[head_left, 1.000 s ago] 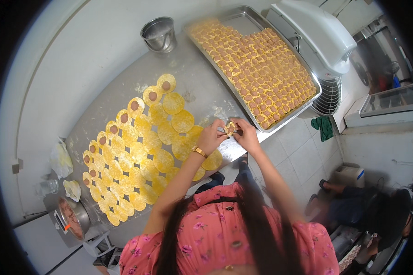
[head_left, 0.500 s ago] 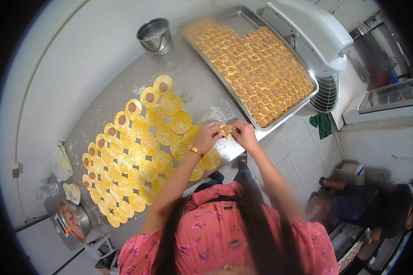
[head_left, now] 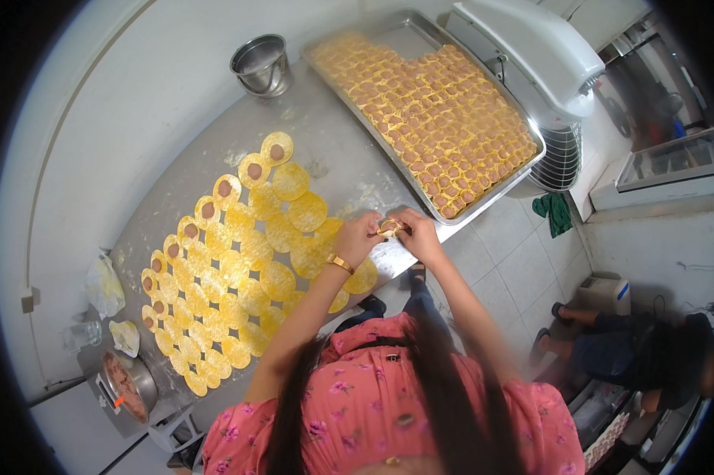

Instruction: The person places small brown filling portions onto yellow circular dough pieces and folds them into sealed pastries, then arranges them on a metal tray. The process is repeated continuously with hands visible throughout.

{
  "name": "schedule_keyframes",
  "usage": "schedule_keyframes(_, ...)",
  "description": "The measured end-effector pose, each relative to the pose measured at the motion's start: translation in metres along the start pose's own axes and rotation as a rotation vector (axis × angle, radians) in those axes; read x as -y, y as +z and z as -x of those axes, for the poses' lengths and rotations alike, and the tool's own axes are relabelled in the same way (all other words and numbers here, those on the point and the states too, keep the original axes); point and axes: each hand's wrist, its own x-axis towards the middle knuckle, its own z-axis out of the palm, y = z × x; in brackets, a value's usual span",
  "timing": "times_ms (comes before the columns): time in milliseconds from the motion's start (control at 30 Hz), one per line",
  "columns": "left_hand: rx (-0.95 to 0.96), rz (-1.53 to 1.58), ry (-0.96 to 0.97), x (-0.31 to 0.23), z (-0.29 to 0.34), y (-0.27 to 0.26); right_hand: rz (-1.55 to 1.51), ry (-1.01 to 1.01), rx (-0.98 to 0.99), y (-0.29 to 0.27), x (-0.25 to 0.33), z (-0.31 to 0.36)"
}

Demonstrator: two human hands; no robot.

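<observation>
Between my two hands is a small meat-filled dough piece, its yellow wrapper pinched up around brown filling. My left hand, with a gold watch at the wrist, grips its left side. On the other side the fingers of my right hand press its edge. Both hands are over the table's front edge. To their left lie rows of flat round yellow dough wrappers, some overlapping; those along the far left edge bear a ball of filling. A large metal tray beyond my right hand holds many filled pieces in close rows.
A metal bucket stands at the back by the wall. A bowl of meat filling and a plastic bag are at the left. Behind the tray is a white mixer. Another person is at the lower right.
The dough piece between my fingers has turned and its wrapper is gathered more closely around the filling. My hands stay in nearly the same place; the whole view has shifted slightly.
</observation>
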Motion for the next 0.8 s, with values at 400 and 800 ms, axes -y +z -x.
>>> schedule_keyframes(400,-0.040,-0.025,0.099,-0.013,-0.003,0.009,0.184,-0.012,-0.061,-0.004,0.006,-0.002)
schedule_keyframes(800,0.036,0.020,0.017,-0.009,-0.007,0.012,0.213,-0.032,-0.073,-0.004,0.018,0.006)
